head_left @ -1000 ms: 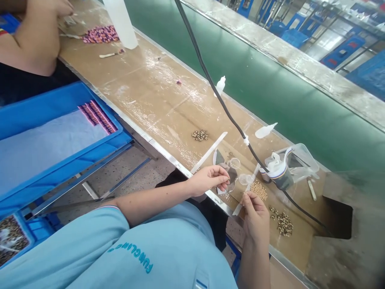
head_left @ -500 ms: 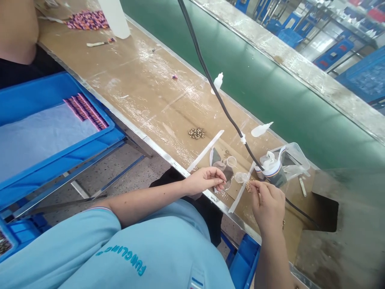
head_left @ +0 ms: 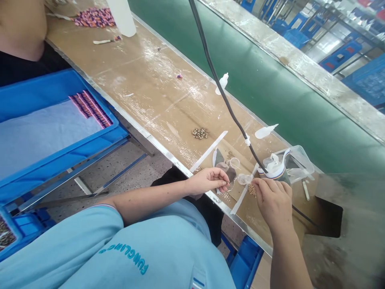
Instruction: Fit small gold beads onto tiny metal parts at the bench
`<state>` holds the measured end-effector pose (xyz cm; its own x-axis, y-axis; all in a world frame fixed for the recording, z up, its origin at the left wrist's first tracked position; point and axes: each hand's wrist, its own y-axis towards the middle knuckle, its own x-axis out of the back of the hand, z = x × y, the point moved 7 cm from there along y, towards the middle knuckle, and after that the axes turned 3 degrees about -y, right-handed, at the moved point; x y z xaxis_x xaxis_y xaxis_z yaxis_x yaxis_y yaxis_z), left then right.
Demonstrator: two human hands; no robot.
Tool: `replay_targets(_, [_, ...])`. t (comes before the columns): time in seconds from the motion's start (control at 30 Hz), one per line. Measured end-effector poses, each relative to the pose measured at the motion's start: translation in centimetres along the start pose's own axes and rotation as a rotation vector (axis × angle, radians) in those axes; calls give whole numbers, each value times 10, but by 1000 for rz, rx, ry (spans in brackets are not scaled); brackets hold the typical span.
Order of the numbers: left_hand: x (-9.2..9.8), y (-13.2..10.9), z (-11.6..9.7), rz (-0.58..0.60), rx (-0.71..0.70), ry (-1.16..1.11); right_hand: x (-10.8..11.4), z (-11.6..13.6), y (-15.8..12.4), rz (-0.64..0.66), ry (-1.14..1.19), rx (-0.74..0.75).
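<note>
My left hand (head_left: pixel 213 181) is closed in a pinch above the table's near edge; what sits between thumb and finger is too small to name. My right hand (head_left: pixel 272 198) pinches with fingertips down, beside a small heap of tan beads (head_left: pixel 252 189); whether it holds anything is hidden. Between the hands lie a round clear dish (head_left: pixel 243 179), a clear ring-shaped lid (head_left: pixel 234 162) and a dark grey cloth-like piece (head_left: pixel 230 174). Farther left, a pile of small brass-and-dark rings (head_left: pixel 200 133) rests on the brown table covering (head_left: pixel 168 100).
White squeeze bottles (head_left: pixel 266 131) lie and stand along the green belt (head_left: pixel 270 100). A black cable (head_left: pixel 215 76) crosses over the table. A clear plastic box (head_left: pixel 300 162) sits right. Left is a blue tray (head_left: pixel 36 90) with patterned strips (head_left: pixel 93 110). Another person's arm (head_left: pixel 22 28) shows upper left.
My right hand has shifted slightly right, over the side of the bead heap. My left hand keeps its pinch. The whole view has moved a little.
</note>
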<state>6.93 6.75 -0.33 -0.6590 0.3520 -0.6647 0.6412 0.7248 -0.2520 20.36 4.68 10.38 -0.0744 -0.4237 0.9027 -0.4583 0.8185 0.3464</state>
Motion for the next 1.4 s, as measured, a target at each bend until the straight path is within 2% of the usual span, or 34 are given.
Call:
replay_targets(0.43, [0, -1, 2, 0, 11, 1, 1, 3, 3, 0, -39, 61])
replay_targets(0.87, [2, -2, 3, 4, 24, 2, 1, -1, -7, -14, -7, -38])
replay_targets(0.93, [2, -2, 3, 6, 25, -7, 2, -3, -12, -30, 62, -99])
replay_targets(1.03, [2, -3, 4, -6, 44, -23, 4, -5, -23, -64, 274, -273])
replay_targets(1.17, [1, -6, 6, -58, 80, -78, 2, 6, -36, -103, 524, -489])
replay_targets(1.27, [-4, -9, 8, -46, 136, -136, -3, 23, -38, -100, 651, -535])
replay_targets(1.4, [-5, -12, 11, -41, 181, -128, -9, 38, -34, -101, 719, -517])
